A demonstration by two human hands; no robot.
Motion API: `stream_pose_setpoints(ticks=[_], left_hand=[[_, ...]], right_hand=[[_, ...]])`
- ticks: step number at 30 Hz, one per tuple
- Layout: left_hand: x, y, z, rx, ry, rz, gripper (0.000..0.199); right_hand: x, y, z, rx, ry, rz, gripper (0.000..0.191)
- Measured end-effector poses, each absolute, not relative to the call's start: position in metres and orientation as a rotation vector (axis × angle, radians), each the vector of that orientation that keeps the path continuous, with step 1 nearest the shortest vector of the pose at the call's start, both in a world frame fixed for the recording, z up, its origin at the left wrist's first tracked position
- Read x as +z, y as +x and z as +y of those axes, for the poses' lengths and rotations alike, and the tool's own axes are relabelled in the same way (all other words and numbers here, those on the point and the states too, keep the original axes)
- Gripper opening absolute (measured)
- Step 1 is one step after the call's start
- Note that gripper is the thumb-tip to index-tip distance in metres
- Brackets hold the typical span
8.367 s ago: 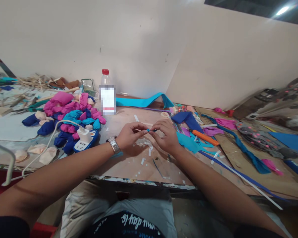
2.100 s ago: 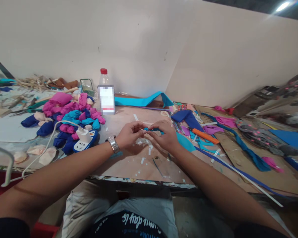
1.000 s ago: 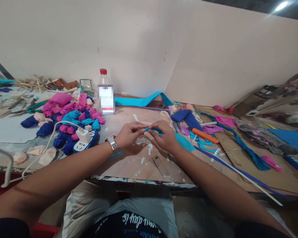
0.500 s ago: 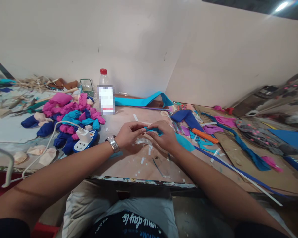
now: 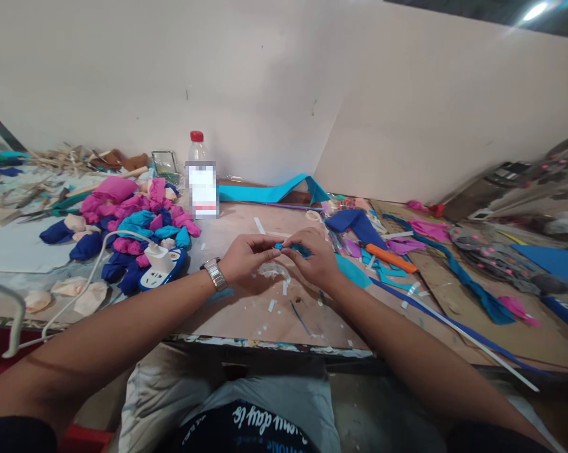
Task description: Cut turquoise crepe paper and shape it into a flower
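Above the middle of the worktable, my left hand (image 5: 247,258) and my right hand (image 5: 313,257) meet at their fingertips. Both pinch a small teal-blue piece (image 5: 279,246), which looks like fabric or paper; most of it is hidden by the fingers. More of the blue shows under my right fingers. A metal watch is on my left wrist. Below the hands, a crumpled clear plastic piece (image 5: 275,272) and small white scraps lie on the tabletop (image 5: 246,324).
At left, pink and blue bundles (image 5: 109,201) surround a power strip (image 5: 154,277) with a white cable. Behind stands a red-capped bottle (image 5: 198,148) beside a blurred upright screen (image 5: 202,192). An orange cutter (image 5: 390,258), blue strips and a white stick (image 5: 482,352) lie at right.
My fingertips have shifted slightly around the blue piece, and my left fingers sit a little lower. Everything else looks the same.
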State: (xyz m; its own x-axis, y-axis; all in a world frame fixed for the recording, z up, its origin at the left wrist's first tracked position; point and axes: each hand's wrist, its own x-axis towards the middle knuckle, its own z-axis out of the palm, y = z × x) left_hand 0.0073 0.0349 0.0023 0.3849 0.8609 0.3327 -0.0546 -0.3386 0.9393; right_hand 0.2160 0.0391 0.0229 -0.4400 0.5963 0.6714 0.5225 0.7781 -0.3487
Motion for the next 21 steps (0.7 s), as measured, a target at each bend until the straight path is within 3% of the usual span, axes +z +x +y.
stream_pose_setpoints(ticks=[21], left_hand=[[-0.0001, 0.0067, 0.0335, 1.156, 1.698, 0.762, 0.034]], right_hand=[[0.0199, 0.2161, 0.0417, 0.16, -0.896, -2.207, 0.021]])
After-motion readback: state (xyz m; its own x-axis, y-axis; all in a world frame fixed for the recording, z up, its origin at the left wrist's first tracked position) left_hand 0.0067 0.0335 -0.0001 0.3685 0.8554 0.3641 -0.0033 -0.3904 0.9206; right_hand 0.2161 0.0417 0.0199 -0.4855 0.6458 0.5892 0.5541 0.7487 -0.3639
